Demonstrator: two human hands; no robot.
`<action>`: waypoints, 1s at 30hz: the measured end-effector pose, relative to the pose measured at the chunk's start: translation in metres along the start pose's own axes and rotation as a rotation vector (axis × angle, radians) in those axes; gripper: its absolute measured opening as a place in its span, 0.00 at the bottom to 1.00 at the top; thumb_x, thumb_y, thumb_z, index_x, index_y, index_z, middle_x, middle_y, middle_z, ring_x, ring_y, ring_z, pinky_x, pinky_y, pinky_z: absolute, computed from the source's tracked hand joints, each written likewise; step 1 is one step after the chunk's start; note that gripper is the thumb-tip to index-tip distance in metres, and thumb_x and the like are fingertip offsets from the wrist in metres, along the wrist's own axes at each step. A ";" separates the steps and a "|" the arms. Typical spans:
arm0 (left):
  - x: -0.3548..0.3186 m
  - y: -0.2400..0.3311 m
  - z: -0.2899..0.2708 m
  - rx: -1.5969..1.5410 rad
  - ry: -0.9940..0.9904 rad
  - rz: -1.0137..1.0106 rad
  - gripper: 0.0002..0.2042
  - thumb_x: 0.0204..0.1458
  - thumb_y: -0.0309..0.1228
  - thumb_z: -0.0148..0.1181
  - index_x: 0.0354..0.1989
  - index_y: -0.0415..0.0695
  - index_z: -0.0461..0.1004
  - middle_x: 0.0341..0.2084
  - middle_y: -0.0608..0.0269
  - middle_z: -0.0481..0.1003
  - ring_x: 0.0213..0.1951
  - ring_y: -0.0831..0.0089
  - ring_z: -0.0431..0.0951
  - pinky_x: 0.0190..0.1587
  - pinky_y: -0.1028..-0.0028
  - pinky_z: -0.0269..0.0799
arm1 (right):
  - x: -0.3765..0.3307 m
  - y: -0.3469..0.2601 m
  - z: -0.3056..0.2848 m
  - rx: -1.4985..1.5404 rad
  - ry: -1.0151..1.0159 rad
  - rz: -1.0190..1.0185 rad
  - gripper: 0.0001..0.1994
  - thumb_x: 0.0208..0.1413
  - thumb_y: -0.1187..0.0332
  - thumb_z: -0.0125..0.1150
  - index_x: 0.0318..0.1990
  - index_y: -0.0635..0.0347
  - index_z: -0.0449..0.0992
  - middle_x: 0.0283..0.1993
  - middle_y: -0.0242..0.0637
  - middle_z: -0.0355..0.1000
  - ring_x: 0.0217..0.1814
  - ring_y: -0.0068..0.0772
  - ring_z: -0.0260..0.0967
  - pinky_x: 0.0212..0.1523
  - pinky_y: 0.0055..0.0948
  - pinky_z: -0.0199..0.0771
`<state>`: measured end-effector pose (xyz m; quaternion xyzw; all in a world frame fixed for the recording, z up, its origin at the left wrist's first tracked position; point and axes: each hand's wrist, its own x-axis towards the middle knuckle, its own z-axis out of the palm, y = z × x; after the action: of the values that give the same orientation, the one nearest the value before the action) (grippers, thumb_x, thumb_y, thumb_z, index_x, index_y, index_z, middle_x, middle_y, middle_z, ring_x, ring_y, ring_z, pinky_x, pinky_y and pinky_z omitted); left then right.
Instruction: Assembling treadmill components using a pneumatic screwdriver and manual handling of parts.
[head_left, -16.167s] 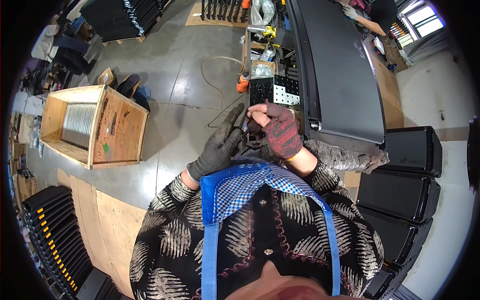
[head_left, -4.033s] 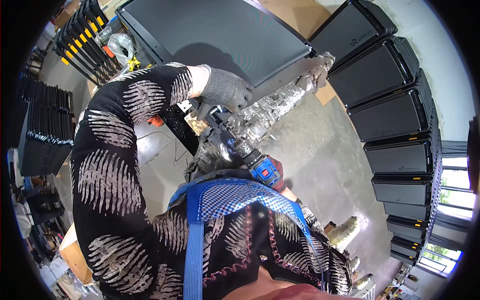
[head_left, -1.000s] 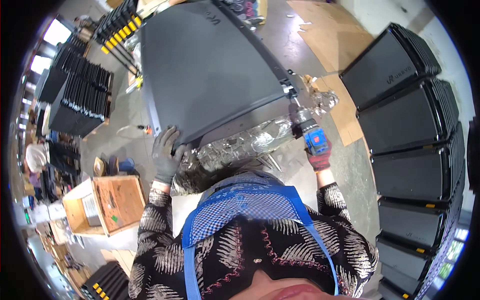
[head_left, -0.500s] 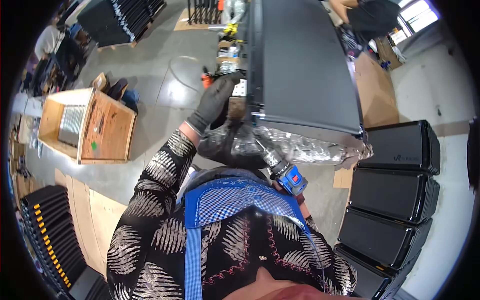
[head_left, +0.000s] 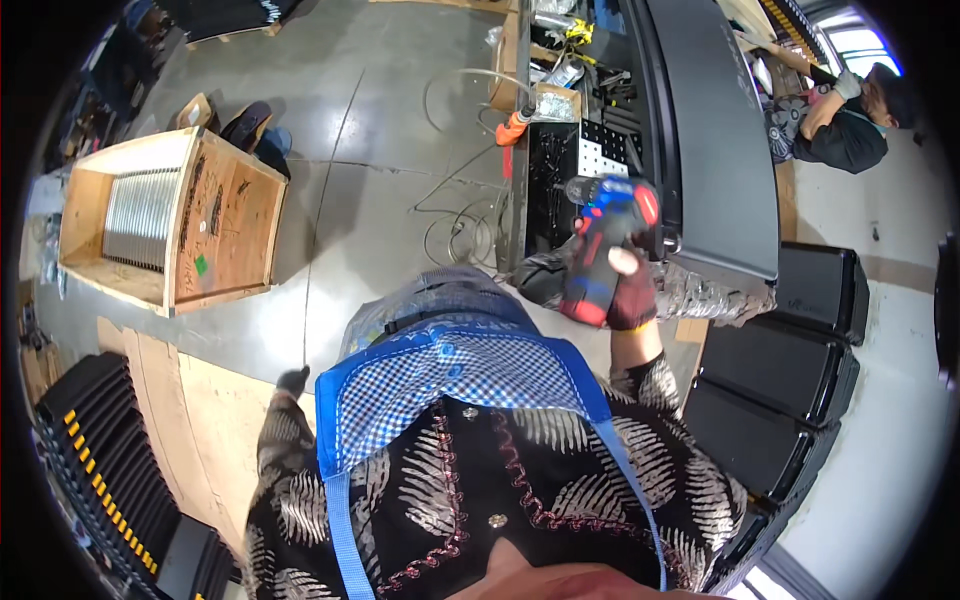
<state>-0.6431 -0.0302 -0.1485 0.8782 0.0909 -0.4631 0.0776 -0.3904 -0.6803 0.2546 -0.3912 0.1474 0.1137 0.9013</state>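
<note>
My right hand [head_left: 635,296], in a dark red glove with a bare fingertip showing, is wrapped round the grip of a cordless drill [head_left: 600,262]. The blue and red drill is held over the near end of a tool bench, its front end toward a white plate with rows of holes [head_left: 598,158]. A large black case [head_left: 715,130] lies on the bench just right of the drill. My left hand [head_left: 292,380], in a dark glove, hangs low at my left side, away from the bench. Its fingers are too small and blurred to read.
An orange-handled tool [head_left: 512,128] hangs at the bench's left edge, above a coiled hose [head_left: 468,235] on the floor. A wooden crate [head_left: 225,225] stands left. Stacked black cases [head_left: 775,365] line the right. Across the bench, another person [head_left: 845,125] raises a gloved hand.
My left hand has left the bench's edge and dropped to my side. The drill has risen from near my waist to above the bench, in my right hand. My view has shifted.
</note>
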 end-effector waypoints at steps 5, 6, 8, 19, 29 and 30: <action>-0.001 -0.035 -0.028 -0.302 0.108 -0.118 0.29 0.58 0.54 0.35 0.37 0.40 0.77 0.35 0.45 0.77 0.43 0.48 0.74 0.47 0.56 0.67 | 0.078 0.015 -0.042 -0.111 0.262 0.306 0.22 0.45 0.60 0.61 0.46 0.65 0.69 0.37 0.43 0.73 0.35 0.39 0.73 0.37 0.36 0.76; 0.004 -0.024 -0.043 -0.425 0.132 -0.150 0.29 0.58 0.53 0.36 0.37 0.40 0.77 0.35 0.46 0.77 0.43 0.48 0.74 0.47 0.57 0.67 | 0.088 0.022 -0.048 -0.118 0.269 0.311 0.22 0.45 0.60 0.61 0.46 0.65 0.69 0.37 0.43 0.73 0.35 0.39 0.73 0.37 0.36 0.76; 0.019 0.012 -0.106 -0.668 0.045 -0.124 0.25 0.58 0.50 0.41 0.39 0.40 0.76 0.37 0.47 0.76 0.42 0.50 0.75 0.46 0.60 0.69 | 0.111 0.036 -0.060 -0.058 0.528 0.466 0.12 0.47 0.63 0.59 0.38 0.56 0.71 0.27 0.39 0.71 0.26 0.40 0.71 0.29 0.42 0.75; 0.132 0.121 -0.446 -0.541 0.401 0.283 0.22 0.55 0.46 0.51 0.47 0.40 0.73 0.43 0.47 0.75 0.49 0.54 0.74 0.51 0.66 0.68 | 0.179 0.104 -0.173 -0.899 0.526 0.814 0.09 0.51 0.63 0.54 0.39 0.52 0.74 0.30 0.42 0.72 0.29 0.43 0.72 0.30 0.49 0.72; 0.248 0.064 -0.553 -0.499 0.321 0.270 0.22 0.52 0.49 0.52 0.44 0.43 0.76 0.39 0.49 0.77 0.46 0.56 0.75 0.49 0.65 0.68 | 0.454 -0.064 0.034 -1.332 0.596 -0.204 0.08 0.52 0.70 0.55 0.38 0.58 0.77 0.29 0.30 0.74 0.32 0.27 0.72 0.33 0.26 0.71; 0.263 0.068 -0.562 -0.447 0.277 0.319 0.22 0.52 0.50 0.52 0.43 0.43 0.76 0.39 0.49 0.77 0.45 0.56 0.76 0.49 0.65 0.68 | 0.476 -0.075 0.094 -1.277 0.529 -0.271 0.08 0.51 0.72 0.56 0.38 0.58 0.77 0.29 0.28 0.74 0.33 0.24 0.71 0.34 0.24 0.71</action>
<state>-0.0323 0.0508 -0.0479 0.8974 0.0611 -0.2893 0.3275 0.0931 -0.6186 0.1972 -0.8732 0.2162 -0.0342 0.4355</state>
